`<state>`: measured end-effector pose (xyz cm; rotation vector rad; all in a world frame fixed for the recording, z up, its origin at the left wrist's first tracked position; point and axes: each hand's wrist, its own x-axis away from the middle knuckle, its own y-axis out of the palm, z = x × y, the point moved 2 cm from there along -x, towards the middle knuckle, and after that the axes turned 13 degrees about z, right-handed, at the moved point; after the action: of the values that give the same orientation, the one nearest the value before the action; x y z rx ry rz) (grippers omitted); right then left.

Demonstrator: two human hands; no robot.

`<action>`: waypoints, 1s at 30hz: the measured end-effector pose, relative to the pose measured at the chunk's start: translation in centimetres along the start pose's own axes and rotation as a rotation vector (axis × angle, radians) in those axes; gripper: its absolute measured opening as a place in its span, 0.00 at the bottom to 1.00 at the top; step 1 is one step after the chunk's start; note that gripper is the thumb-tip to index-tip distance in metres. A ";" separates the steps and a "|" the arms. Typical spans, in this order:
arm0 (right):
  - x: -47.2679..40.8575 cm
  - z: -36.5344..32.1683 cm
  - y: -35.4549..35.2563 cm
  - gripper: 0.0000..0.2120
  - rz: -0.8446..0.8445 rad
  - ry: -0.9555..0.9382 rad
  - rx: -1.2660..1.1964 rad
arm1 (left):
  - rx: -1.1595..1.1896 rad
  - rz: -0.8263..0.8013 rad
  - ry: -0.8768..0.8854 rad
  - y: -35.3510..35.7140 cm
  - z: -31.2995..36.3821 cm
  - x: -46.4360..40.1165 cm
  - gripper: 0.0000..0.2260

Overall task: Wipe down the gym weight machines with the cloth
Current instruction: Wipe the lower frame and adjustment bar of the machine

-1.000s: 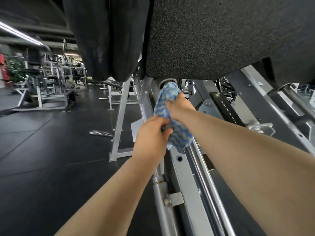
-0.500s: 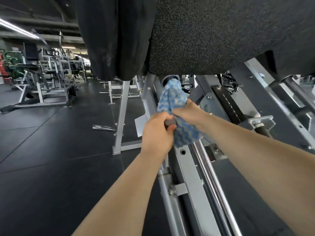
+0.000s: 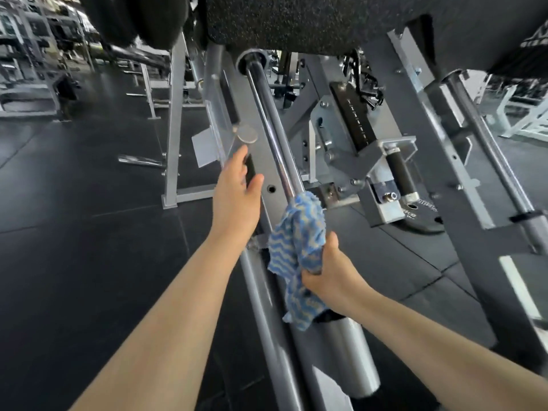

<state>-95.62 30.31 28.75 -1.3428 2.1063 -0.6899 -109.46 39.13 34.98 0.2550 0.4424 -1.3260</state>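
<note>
Far off on the left, more gym machines [image 3: 26,81] on a dark floor [image 3: 74,232]. Up top, a big black pad [image 3: 296,22]. Next, the left hand [image 3: 235,200], reaching up beside a grey metal frame [image 3: 261,164]. Left grip apart: fingers straight and loose, thumb out to the side, holding nothing. Fingertips near a black handle [image 3: 250,170] with a round silver end [image 3: 247,134], but cannot tell if touching. Just right of that, a long shiny rod [image 3: 272,126], slanting down from the pad. Low on the rod, the blue and white cloth [image 3: 299,241], bunched up around it. Below the cloth, the right hand [image 3: 332,277]. Right grip clamped on the cloth, fingers curled around it, thumb up along its side. Farther right, grey brackets [image 3: 355,161] and a short black roller [image 3: 400,173]. Then one more slanting grey beam [image 3: 462,173] at the far right.
</note>
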 end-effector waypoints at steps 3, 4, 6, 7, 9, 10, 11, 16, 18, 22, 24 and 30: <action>0.6 0.0 0.2 0.16 0.066 -0.035 0.156 | 0.016 -0.025 -0.176 -0.1 -1.6 5.7 0.21; 0.8 -0.2 0.2 0.16 0.090 -0.034 0.193 | -0.010 -0.052 -0.246 0.0 -2.2 7.4 0.19; 1.3 -0.4 0.4 0.19 0.131 -0.046 0.292 | 0.026 -0.152 -0.412 0.3 -4.1 9.8 0.13; 1.5 -0.4 0.5 0.21 0.147 -0.055 0.324 | 0.111 -0.207 -0.513 0.7 -5.0 10.6 0.11; 1.7 -0.6 0.5 0.21 0.181 -0.085 0.363 | 0.276 -0.280 -0.702 1.5 -6.4 11.6 0.14; 1.8 -0.7 0.4 0.22 0.206 -0.094 0.376 | 0.298 -0.289 -0.739 1.8 -6.6 11.9 0.15; 1.9 -0.8 0.4 0.23 0.222 -0.101 0.407 | 0.297 -0.262 -0.756 2.0 -6.6 12.1 0.14; 2.9 -0.6 0.3 0.38 0.517 -0.306 0.595 | 0.150 0.020 -0.483 0.4 -5.1 12.1 0.09; 3.6 -1.0 0.3 0.39 0.693 -0.366 0.459 | -0.008 0.142 -0.236 -0.7 -4.7 11.8 0.14; 4.1 -4.2 2.4 0.37 0.761 -0.483 0.266 | -0.205 0.309 -0.058 -2.4 -5.3 11.1 0.10; 3.4 -5.4 3.8 0.38 0.716 -0.505 0.229 | -0.241 0.352 -0.130 -2.7 -6.7 10.7 0.12; -0.7 -10.7 2.2 0.33 0.821 -0.670 -0.051 | -0.317 0.634 0.090 -3.7 -4.7 4.3 0.20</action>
<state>-104.08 33.16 35.16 -0.4979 1.8511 0.1499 -113.09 36.49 29.15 0.1691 0.5817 -0.6157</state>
